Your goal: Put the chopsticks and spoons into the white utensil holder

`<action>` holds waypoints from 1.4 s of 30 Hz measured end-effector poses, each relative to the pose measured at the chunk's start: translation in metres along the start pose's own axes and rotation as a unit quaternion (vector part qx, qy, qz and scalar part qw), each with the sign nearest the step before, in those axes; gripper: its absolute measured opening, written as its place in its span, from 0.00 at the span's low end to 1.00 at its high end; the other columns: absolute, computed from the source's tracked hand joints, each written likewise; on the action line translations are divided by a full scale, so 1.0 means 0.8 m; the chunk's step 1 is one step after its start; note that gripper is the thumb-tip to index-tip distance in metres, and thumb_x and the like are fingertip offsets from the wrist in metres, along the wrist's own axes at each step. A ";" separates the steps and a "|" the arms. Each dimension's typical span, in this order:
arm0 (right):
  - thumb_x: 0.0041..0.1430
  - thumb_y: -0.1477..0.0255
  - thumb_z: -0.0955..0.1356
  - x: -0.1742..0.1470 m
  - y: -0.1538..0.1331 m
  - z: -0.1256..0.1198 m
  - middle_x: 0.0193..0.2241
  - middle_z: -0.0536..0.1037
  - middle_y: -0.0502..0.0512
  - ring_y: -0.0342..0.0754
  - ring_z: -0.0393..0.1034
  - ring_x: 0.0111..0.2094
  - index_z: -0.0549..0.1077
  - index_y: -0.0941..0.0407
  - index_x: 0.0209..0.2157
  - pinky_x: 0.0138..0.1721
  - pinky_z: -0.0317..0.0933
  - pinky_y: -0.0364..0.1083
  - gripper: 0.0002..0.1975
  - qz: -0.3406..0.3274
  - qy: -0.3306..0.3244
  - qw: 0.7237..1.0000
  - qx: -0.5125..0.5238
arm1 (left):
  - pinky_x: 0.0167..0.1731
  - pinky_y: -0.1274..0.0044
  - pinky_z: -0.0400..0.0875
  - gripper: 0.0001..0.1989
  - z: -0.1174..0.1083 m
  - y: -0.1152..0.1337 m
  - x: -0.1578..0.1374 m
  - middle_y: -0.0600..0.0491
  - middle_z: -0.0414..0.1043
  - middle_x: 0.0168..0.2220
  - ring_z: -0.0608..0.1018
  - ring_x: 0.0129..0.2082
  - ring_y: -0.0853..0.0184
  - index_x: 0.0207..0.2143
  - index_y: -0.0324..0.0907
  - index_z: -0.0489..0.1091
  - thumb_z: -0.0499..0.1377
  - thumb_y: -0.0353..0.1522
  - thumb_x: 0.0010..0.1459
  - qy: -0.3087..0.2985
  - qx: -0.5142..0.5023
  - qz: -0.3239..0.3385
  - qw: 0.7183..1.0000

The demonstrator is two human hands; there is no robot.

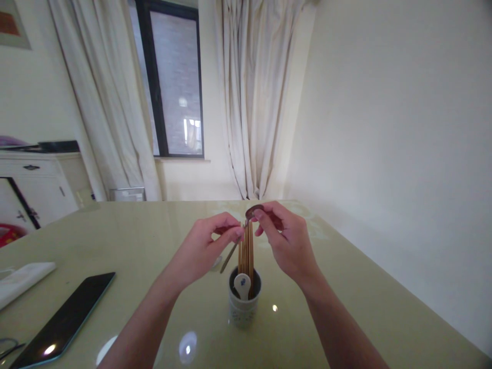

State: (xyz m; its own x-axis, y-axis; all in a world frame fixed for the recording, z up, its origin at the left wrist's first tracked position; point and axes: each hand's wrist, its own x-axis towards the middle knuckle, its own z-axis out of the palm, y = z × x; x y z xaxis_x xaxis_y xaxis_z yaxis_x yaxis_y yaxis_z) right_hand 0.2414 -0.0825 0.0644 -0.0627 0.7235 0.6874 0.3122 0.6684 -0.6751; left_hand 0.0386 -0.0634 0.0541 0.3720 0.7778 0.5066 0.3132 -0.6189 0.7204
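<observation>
My left hand [209, 243] pinched the slim wooden chopsticks [246, 251] standing upright in the round ceramic cup [243, 307]; my right hand [282, 241] gripped a dark spoon [254, 210] just above them.

wooden chopsticks [246, 251] upright in ceramic cup [243, 306]

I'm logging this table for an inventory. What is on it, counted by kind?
Cups: 1, holding chopsticks and spoon
Chopstick bundles: 1, sticks uncountable
White spoons: 1
Tablets: 1
Folded cloths: 1
Total: 5
</observation>
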 end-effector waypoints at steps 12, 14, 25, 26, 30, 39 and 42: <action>0.71 0.69 0.66 0.010 0.023 0.001 0.32 0.82 0.51 0.44 0.74 0.28 0.80 0.55 0.38 0.32 0.63 0.42 0.10 -0.002 -0.035 0.992 -0.123 | 0.36 0.72 0.68 0.05 0.004 -0.168 -0.017 0.44 0.83 0.42 0.82 0.42 0.54 0.35 0.43 0.79 0.64 0.31 0.55 -0.213 0.392 -0.261 0.856; 0.71 0.71 0.66 0.010 0.028 0.006 0.31 0.82 0.51 0.45 0.73 0.28 0.80 0.55 0.36 0.32 0.60 0.42 0.11 0.011 -0.071 0.985 -0.157 | 0.36 0.72 0.68 0.06 0.007 -0.178 -0.023 0.45 0.83 0.42 0.82 0.41 0.55 0.34 0.43 0.79 0.65 0.30 0.51 -0.225 0.393 -0.269 0.850; 0.71 0.70 0.66 -0.001 0.039 0.028 0.32 0.84 0.55 0.48 0.75 0.32 0.82 0.55 0.31 0.33 0.54 0.45 0.16 0.062 -0.304 0.878 -0.364 | 0.35 0.75 0.67 0.06 -0.005 -0.187 -0.020 0.48 0.83 0.37 0.82 0.38 0.60 0.33 0.42 0.77 0.60 0.26 0.55 -0.191 0.357 -0.251 0.879; 0.71 0.69 0.66 -0.002 0.039 0.029 0.33 0.85 0.56 0.49 0.76 0.33 0.83 0.55 0.33 0.33 0.55 0.45 0.15 0.064 -0.307 0.875 -0.369 | 0.35 0.75 0.67 0.06 -0.011 -0.182 -0.017 0.48 0.83 0.38 0.81 0.39 0.61 0.35 0.42 0.76 0.60 0.27 0.56 -0.180 0.353 -0.246 0.885; 0.69 0.68 0.70 -0.002 0.031 0.027 0.33 0.86 0.57 0.51 0.78 0.35 0.84 0.54 0.34 0.34 0.57 0.46 0.11 0.063 -0.262 0.895 -0.355 | 0.37 0.75 0.68 0.07 -0.032 -0.142 0.000 0.51 0.82 0.37 0.80 0.37 0.64 0.38 0.43 0.75 0.58 0.34 0.63 -0.060 0.267 -0.175 0.946; 0.70 0.65 0.68 0.003 0.007 0.003 0.33 0.83 0.49 0.42 0.73 0.23 0.79 0.54 0.45 0.27 0.63 0.42 0.09 0.038 -0.084 0.994 -0.064 | 0.33 0.77 0.71 0.10 0.001 -0.019 0.007 0.55 0.79 0.31 0.78 0.32 0.68 0.34 0.43 0.76 0.66 0.40 0.60 0.029 -0.084 -0.046 0.995; 0.71 0.67 0.67 0.002 0.002 -0.003 0.30 0.82 0.49 0.42 0.74 0.24 0.79 0.54 0.39 0.27 0.63 0.42 0.09 0.023 -0.067 0.996 -0.057 | 0.35 0.76 0.72 0.09 0.010 -0.008 0.005 0.54 0.79 0.32 0.79 0.33 0.67 0.35 0.42 0.76 0.64 0.39 0.62 -0.011 -0.108 -0.041 0.993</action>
State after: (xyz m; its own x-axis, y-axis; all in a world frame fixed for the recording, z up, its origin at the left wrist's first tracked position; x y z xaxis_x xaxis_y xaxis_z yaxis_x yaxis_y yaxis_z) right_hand 0.2443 -0.0807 0.0648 -0.1690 0.7748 0.6093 0.4235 0.6152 -0.6649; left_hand 0.0448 -0.0572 0.0479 0.3725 0.8203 0.4340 0.1492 -0.5145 0.8444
